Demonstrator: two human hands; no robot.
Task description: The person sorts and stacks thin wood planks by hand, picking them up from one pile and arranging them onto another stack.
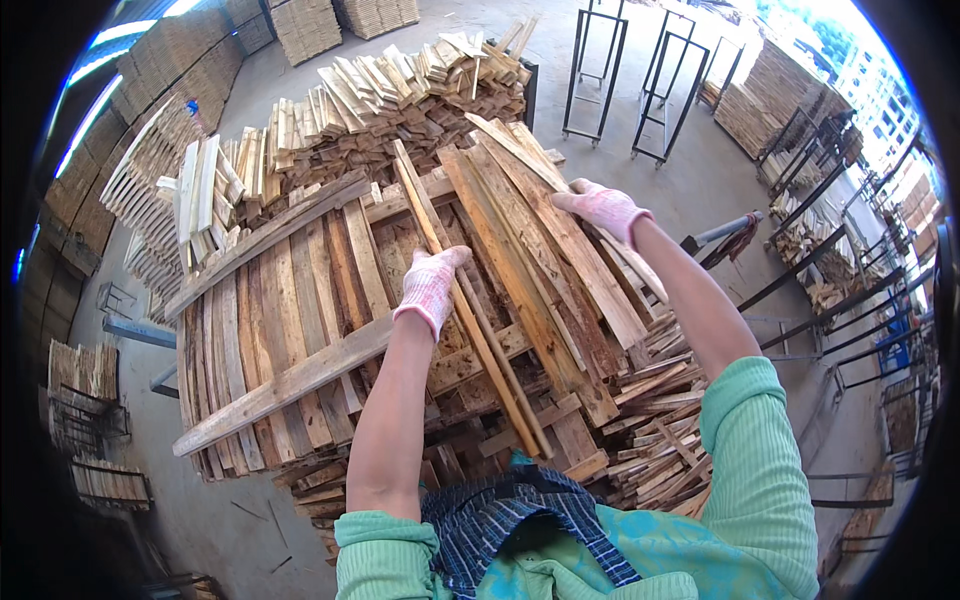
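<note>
Two narrow strips (pixel 492 362) of wood lay close together in the grasp of the left hand (pixel 435 280), its gloved fingers closed around them near the middle, presumably so that I saw both balanced and steered as one. They sloped across the stack, near ends close to the dark striped apron (pixel 455 540), an angle that seemed to suit the wearer's reach.

Farther out, the right hand (pixel 603 207) had its fingertips at a pale plank (pixel 515 150) on the right side; from my remote view I could not tell whether it gripped that wood or only steadied it. Broad brown boards (pixel 520 260) lay lengthwise between the hands.

On the left, two crosspieces, one near (pixel 290 385) and one far (pixel 265 243), lay across a row of slats (pixel 290 290), perhaps to keep them level. Behind, I saw a heap of short offcuts (pixel 400 100).
</note>
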